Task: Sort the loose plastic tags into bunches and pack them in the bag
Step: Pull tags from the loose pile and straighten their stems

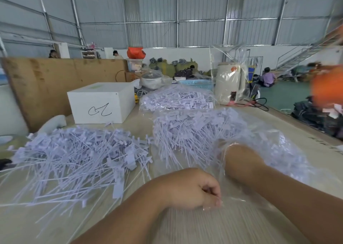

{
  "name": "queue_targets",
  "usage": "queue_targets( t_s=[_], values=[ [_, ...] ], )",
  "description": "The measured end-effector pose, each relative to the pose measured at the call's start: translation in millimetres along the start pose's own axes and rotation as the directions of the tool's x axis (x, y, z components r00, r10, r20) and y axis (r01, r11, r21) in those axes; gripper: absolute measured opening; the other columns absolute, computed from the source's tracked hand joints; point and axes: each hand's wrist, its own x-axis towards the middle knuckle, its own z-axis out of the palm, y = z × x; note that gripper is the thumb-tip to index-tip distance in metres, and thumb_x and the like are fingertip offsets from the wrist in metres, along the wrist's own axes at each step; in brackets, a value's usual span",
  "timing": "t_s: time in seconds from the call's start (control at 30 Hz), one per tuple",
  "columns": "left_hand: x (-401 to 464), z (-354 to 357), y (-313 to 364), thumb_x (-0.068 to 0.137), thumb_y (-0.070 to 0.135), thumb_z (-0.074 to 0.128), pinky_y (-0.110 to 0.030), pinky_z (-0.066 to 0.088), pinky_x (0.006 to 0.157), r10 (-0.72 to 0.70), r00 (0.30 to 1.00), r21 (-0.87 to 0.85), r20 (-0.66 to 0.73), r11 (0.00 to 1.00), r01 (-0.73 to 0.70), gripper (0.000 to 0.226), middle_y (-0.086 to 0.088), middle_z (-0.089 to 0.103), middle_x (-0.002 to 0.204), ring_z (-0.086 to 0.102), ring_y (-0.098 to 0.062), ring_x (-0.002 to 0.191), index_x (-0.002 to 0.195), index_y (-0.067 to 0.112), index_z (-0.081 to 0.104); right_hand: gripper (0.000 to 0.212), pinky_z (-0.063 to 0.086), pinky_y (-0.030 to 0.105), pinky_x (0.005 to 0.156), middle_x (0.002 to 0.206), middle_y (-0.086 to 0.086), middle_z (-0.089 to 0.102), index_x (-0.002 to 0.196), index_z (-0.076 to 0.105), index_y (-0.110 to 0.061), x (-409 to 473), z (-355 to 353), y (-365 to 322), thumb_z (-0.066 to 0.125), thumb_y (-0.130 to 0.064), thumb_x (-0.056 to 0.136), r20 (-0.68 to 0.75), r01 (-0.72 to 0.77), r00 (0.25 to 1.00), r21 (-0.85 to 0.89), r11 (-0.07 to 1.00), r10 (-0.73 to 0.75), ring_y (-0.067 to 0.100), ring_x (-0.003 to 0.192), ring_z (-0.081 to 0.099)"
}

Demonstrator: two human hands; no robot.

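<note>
A loose heap of pale lilac plastic tags (74, 156) lies spread on the table at the left. To its right a clear plastic bag (269, 137) lies on its side, holding bunched tags (189, 128). My right hand (239, 160) is pushed into the bag's mouth, and the film hides its fingers. My left hand (196, 189) is closed on the bag's near edge, pinching the film. Farther back lies a second clear bag of tags (176, 98).
A white box (102, 102) with a black scribble stands behind the loose heap, in front of a plywood board (55, 80). A cream kettle (230, 84), a blue basket (198, 84) and cables sit at the back. The table's edge runs along the right.
</note>
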Motion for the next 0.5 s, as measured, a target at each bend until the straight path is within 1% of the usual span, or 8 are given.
queue_targets(
  t_s=[0.03,0.1,0.2,0.27,0.33,0.4,0.43,0.5],
  values=[
    [-0.4,1.1,0.1,0.092,0.032,0.066,-0.013,0.039,0.060,-0.006,0.999,-0.033,-0.033,0.999,0.005,0.011,0.022,0.057,0.060,0.048,0.009,0.055,0.090,0.022,0.069,0.025,0.029,0.012,0.067,0.077,-0.013,0.045,0.114,0.049,-0.019,-1.7,0.5,0.0,0.050,-0.011,0.091,-0.055,0.011,0.998,0.012,1.000,-0.010,0.012,0.089,0.058],
    [-2.1,-1.6,-0.1,0.091,0.040,0.064,-0.019,0.044,0.065,-0.023,0.990,-0.080,-0.138,0.997,0.012,0.017,0.018,0.061,0.070,0.054,0.003,0.063,0.089,0.024,0.068,0.024,0.039,0.023,0.068,0.083,-0.007,0.054,0.111,0.047,-0.021,-7.0,-1.9,-1.8,0.047,-0.016,0.088,-0.105,-0.013,0.994,0.048,0.999,0.018,0.019,0.086,0.061],
    [-5.7,-13.7,-4.9,0.093,0.046,0.059,-0.022,0.045,0.065,-0.047,0.935,-0.060,-0.352,0.998,0.027,0.019,0.015,0.062,0.075,0.055,0.000,0.064,0.088,0.029,0.067,0.018,0.050,0.034,0.074,0.089,-0.002,0.057,0.106,0.048,-0.022,-16.7,-3.0,-3.0,0.044,-0.033,0.092,-0.063,-0.042,0.997,0.007,0.999,0.043,0.025,0.095,0.062],
    [-9.3,-24.8,-12.8,0.094,0.045,0.057,-0.025,0.044,0.063,-0.076,0.874,-0.020,-0.480,0.997,0.076,0.021,0.006,0.064,0.077,0.056,-0.009,0.063,0.085,0.028,0.065,0.024,0.051,0.035,0.075,0.086,-0.005,0.051,0.096,0.048,-0.025,-23.3,-8.0,-2.1,0.044,-0.048,0.093,-0.006,-0.013,1.000,-0.007,1.000,0.013,0.024,0.095,0.059],
    [-12.2,-33.0,-21.7,0.096,0.038,0.055,-0.027,0.043,0.062,-0.119,0.816,0.005,-0.565,0.989,0.148,0.024,-0.003,0.066,0.080,0.054,-0.012,0.062,0.080,0.023,0.063,0.020,0.051,0.034,0.075,0.088,-0.007,0.051,0.090,0.049,-0.025,-31.4,-18.4,-3.5,0.049,-0.044,0.091,0.032,0.026,0.999,-0.013,1.000,-0.026,0.020,0.091,0.058],
    [-14.3,-39.8,-29.8,0.096,0.031,0.054,-0.028,0.044,0.063,-0.175,0.761,0.015,-0.624,0.972,0.237,0.023,-0.002,0.065,0.076,0.055,-0.013,0.063,0.079,0.018,0.061,0.009,0.052,0.032,0.072,0.090,-0.008,0.053,0.090,0.053,-0.025,-36.5,-32.9,-7.3,0.050,-0.033,0.089,-0.001,0.051,0.999,-0.005,0.999,-0.051,0.016,0.084,0.058],
    [-15.7,-42.8,-33.2,0.096,0.029,0.053,-0.029,0.046,0.063,-0.203,0.727,0.017,-0.656,0.959,0.283,0.022,0.001,0.063,0.074,0.056,-0.013,0.064,0.078,0.019,0.060,0.006,0.050,0.029,0.065,0.088,-0.008,0.053,0.088,0.054,-0.024,-38.6,-40.7,-10.8,0.049,-0.028,0.089,-0.059,0.070,0.996,0.002,0.998,-0.070,0.014,0.077,0.056],
    [-19.1,-49.0,-37.9,0.093,0.028,0.053,-0.029,0.047,0.064,-0.232,0.642,0.038,-0.731,0.925,0.379,0.018,0.008,0.061,0.077,0.058,-0.011,0.069,0.076,0.024,0.058,0.008,0.038,0.026,0.051,0.078,-0.008,0.052,0.086,0.053,-0.023,-42.6,-53.6,-19.6,0.046,-0.025,0.088,-0.239,0.106,0.966,0.023,0.994,-0.097,0.012,0.065,0.051]
  ],
)
